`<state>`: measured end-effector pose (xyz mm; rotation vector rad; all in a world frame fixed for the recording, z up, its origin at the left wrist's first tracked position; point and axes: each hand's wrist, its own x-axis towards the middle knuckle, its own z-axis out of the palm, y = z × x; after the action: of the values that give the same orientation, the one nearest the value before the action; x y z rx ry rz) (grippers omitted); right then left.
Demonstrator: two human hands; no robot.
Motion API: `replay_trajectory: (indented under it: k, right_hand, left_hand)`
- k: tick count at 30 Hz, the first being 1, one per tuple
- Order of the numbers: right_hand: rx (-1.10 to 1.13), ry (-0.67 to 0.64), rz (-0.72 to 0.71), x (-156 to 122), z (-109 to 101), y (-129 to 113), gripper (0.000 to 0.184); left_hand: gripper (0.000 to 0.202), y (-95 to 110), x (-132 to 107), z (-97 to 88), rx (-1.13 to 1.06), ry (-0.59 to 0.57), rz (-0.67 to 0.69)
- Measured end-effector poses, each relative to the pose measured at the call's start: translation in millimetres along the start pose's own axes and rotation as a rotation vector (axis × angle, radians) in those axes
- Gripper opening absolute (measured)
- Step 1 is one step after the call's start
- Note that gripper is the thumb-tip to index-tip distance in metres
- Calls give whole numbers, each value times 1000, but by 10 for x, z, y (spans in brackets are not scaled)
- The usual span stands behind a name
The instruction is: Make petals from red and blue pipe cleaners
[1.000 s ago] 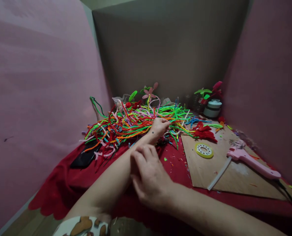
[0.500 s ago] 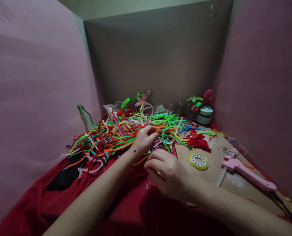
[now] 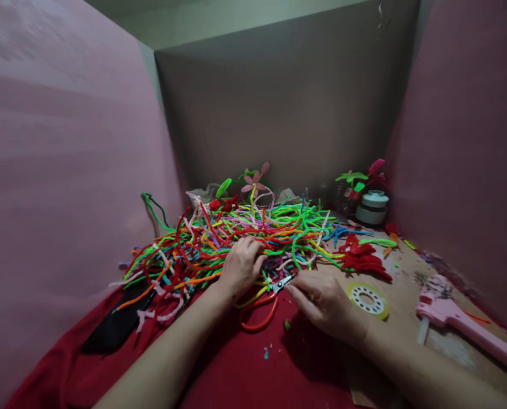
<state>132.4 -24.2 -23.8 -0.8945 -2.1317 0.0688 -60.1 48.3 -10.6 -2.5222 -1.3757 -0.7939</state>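
My left hand point(image 3: 241, 264) rests at the front of a tangled heap of many-coloured pipe cleaners point(image 3: 219, 250), its thumb and fingers apart and bent over the stems. To its right, my right hand point(image 3: 325, 301) is closed in a pinch; a small bit of green shows between its fingers, and most of what it holds is hidden. Red-handled scissors point(image 3: 260, 318) lie between the hands on the red cloth point(image 3: 236, 363), their blades pointing toward my right fingertips. Small green and blue scraps are scattered in front of them.
A yellow-rimmed tape roll point(image 3: 368, 301) and a pink glue gun point(image 3: 453, 318) lie on the brown board point(image 3: 402, 284) at right, near red fuzzy petals point(image 3: 360, 258). A lidded jar point(image 3: 372, 207) stands behind. A black phone-like slab point(image 3: 115, 324) lies at left. Pink walls flank both sides.
My left hand has drawn slightly nearer and its fingers have bent. My right hand has moved right, uncovering the scissors. The whole view has shifted a little.
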Motion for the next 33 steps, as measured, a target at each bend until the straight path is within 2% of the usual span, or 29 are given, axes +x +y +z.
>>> replay_trajectory:
  k: [7,12,18,24,27,33]
  right_hand:
    - [37,-40,6,-42,22,-22,26]
    - [46,-54,3,-66,2,-43,28]
    - [70,-139,5,-85,7,-41,28]
    - [99,-147,29,-85,39,2,29]
    - [93,-146,53,-88,49,17,29]
    - [71,-98,52,-86,26,9,28]
  left_hand:
    - [12,29,13,3,222,-117,72]
    - [15,-20,145,29,382,-112,119]
    - [19,-112,268,151,386,-96,70]
    - [15,-16,164,129,360,-95,70]
    - [22,18,85,102,331,-97,115]
    - [22,58,-21,131,327,-142,264]
